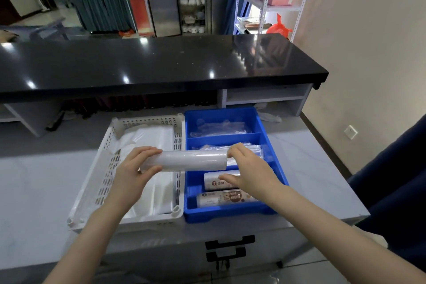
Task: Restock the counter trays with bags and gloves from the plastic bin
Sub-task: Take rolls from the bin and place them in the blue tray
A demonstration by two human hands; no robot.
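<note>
Left hand (136,168) grips the left end of a translucent white roll of plastic bags (193,161); right hand (247,168) curls round its right end. Roll held level above the seam between two containers. Below left: white perforated plastic basket (92,182), white bags folded inside. Below right: blue divided plastic tray (272,145), clear packets in rear compartments, two labelled rolls (221,198) in front one. Both sit touching on a pale marble-look counter (41,191).

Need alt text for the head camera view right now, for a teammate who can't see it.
Both hands hold a clear roll of plastic bags level above the seam between two trays: left hand at one end, right hand at the other. Below sit a white perforated basket of folded plastic and a blue divided tray with two labelled rolls nearest.
</note>
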